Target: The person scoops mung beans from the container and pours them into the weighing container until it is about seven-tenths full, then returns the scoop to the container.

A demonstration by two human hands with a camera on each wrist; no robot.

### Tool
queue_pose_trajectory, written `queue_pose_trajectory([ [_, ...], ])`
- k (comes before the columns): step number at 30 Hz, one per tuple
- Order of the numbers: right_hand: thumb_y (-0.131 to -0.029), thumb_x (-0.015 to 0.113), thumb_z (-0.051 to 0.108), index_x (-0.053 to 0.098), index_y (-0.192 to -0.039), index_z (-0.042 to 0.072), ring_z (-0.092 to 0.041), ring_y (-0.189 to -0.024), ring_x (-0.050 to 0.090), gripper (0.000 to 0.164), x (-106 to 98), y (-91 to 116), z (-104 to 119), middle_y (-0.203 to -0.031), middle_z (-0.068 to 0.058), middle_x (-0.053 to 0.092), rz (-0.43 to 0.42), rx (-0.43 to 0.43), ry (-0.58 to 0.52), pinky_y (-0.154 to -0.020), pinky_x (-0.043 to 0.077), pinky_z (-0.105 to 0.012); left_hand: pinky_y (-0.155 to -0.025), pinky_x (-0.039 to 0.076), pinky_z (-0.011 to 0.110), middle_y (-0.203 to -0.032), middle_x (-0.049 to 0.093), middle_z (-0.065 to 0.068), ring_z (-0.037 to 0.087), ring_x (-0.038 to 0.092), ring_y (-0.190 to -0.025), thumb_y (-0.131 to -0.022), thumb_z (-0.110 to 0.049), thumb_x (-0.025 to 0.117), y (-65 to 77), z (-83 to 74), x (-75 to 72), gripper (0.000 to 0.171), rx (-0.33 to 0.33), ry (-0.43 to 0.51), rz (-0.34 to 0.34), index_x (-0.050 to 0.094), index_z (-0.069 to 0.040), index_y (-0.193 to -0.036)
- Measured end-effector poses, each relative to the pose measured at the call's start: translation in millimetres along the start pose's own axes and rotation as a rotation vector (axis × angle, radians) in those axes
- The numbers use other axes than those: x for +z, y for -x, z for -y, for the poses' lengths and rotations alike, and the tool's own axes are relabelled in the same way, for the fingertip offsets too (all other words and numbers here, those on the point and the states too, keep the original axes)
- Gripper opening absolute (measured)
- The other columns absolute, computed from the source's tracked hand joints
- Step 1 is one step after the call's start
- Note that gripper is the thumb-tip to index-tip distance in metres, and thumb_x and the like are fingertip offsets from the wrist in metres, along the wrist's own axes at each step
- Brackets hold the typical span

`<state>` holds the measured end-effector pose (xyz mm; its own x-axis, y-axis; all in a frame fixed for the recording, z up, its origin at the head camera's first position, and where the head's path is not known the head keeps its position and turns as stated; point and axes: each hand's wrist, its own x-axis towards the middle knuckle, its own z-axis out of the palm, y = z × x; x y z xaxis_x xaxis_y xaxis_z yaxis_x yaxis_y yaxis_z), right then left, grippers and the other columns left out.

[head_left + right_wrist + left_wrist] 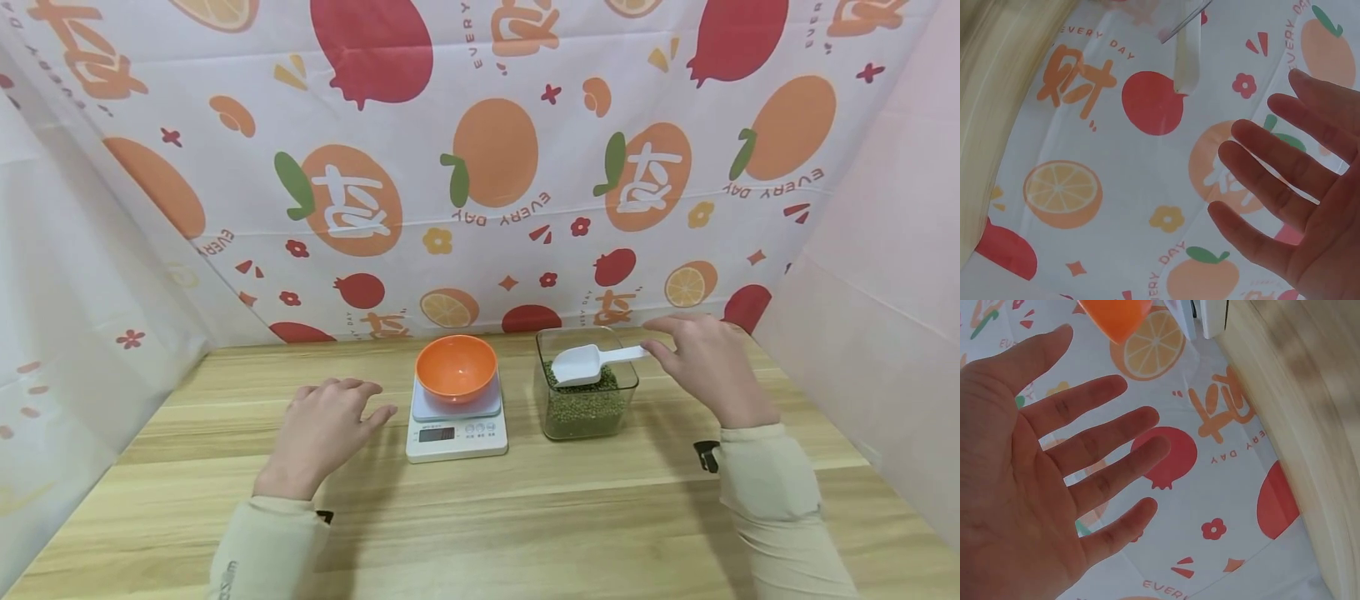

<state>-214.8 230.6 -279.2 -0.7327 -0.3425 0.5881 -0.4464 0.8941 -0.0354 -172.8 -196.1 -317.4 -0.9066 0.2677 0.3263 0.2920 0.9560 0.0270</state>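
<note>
My left hand (324, 429) hovers left of a white kitchen scale (457, 446), holding nothing, its fingers spread in the left wrist view. An orange bowl (457, 367) sits on the scale's platform, and its inside shows bare. To the right stands a clear square container (585, 408) partly filled with small green beans (581, 412). A white scoop (577, 365) lies across the container, its handle (1188, 62) sticking out over the right rim. Beside that handle is my right hand (705, 362); the right wrist view shows its fingers extended and apart from the handle.
The wooden table (480, 533) runs back to a white curtain (420, 200) printed with fruit. More of this sheeting hangs along the left and right sides. A small gap of table separates the scale from the container.
</note>
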Motion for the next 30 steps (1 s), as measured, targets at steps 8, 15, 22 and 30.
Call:
queue_pose_trajectory([
  [8,-0.074,0.071,0.016,0.069,-0.094,0.006,-0.031,-0.082,0.059,0.022,8,-7,6,-0.091,-0.014,0.067,0.021,-0.052,-0.069,-0.073,0.045,-0.052,-0.078,0.041,0.058,-0.103,0.065,0.01,0.031,0.055,-0.094,-0.081,-0.038,0.061,-6.6,-3.3,5.5,0.038,-0.006,0.03,0.091,0.064,-0.01,-0.106],
  [15,-0.076,0.069,0.017,0.07,-0.094,0.01,-0.025,-0.076,0.058,0.019,15,-11,10,-0.093,-0.011,0.067,0.074,-0.066,-0.06,-0.064,0.048,-0.047,-0.078,0.043,0.056,-0.101,0.065,0.007,0.029,0.056,-0.093,-0.081,-0.038,0.062,-10.8,-9.7,13.1,0.037,0.018,0.046,0.137,0.064,-0.009,-0.105],
  [22,-0.075,0.071,0.015,0.069,-0.095,0.007,-0.016,-0.061,0.053,0.022,23,-14,11,-0.093,-0.012,0.067,0.121,-0.061,-0.082,-0.057,0.048,-0.039,-0.079,0.043,0.056,-0.101,0.065,0.009,0.029,0.056,-0.093,-0.08,-0.036,0.064,-12.9,-16.5,16.1,0.037,-0.002,0.069,0.21,0.064,-0.009,-0.106],
  [30,-0.073,0.073,0.014,0.07,-0.091,0.007,-0.019,-0.068,0.059,0.019,32,-16,14,-0.09,-0.01,0.068,0.15,-0.061,-0.098,-0.058,0.051,-0.04,-0.078,0.045,0.053,-0.093,0.066,0.006,0.024,0.056,-0.084,-0.078,-0.03,0.066,-15.9,-20.4,23.0,0.031,-0.007,0.089,0.241,0.066,-0.011,-0.103],
])
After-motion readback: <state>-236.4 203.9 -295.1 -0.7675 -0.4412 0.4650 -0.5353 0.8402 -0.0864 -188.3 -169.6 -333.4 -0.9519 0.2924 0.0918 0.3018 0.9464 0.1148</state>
